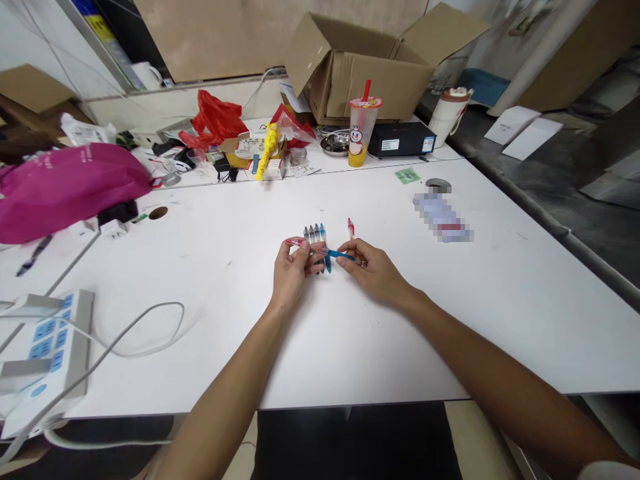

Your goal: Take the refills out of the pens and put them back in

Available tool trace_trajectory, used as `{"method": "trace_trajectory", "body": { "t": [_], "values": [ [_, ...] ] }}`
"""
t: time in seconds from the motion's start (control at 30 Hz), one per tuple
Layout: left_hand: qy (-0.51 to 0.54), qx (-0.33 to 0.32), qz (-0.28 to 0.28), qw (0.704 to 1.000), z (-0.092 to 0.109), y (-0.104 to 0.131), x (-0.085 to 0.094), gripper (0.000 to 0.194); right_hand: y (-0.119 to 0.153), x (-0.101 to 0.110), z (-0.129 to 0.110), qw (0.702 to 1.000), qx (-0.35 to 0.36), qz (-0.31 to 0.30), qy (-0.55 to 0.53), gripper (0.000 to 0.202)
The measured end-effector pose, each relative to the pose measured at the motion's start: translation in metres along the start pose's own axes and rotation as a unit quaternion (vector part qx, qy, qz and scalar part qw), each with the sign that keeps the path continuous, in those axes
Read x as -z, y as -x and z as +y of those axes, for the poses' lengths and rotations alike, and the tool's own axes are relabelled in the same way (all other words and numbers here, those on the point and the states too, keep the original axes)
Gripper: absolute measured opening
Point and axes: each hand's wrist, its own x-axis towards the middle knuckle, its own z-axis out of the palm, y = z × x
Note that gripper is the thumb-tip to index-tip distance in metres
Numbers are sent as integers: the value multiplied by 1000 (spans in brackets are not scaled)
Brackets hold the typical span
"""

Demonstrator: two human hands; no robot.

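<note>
Blue pen (pixel 339 253) is held crosswise just above the desk (pixel 450 320), level, between both hands. Left hand (pixel 293 267) pinches its red-tipped end; right hand (pixel 373 270) has its grip clenched on the other end. Directly behind, a row of pens (pixel 315 235) lies side by side on the desk, tips pointing away; judged from this, several are already laid out and the held one is not yet among them. A red pen piece (pixel 351 229) lies apart, just right of the row. Further back: drink cup (pixel 364 130), cardboard box (pixel 370 63), pink bag (pixel 65 187).
</note>
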Motion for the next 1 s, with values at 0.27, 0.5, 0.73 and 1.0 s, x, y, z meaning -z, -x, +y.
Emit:
{"method": "trace_trajectory", "body": {
  "t": [0.27, 0.5, 0.73, 1.0],
  "values": [
    [-18, -56, -28, 998, -2, -1, 3, 36, 0, 0, -5, 997, -21, -43, -59, 32],
    [-11, -115, 29, 993, -3, -1, 4, 62, 1, 0, -8, 992, -20, -14, -125, 34],
    [-29, -123, 47, 991, 6, -3, 9, 44, -1, 4, -4, 995, -1, 42, -96, 32],
    [-61, -101, 27, 993, 7, -4, 11, 49, 7, 0, -4, 987, 139, -73, 41, 40]
  ]
}}
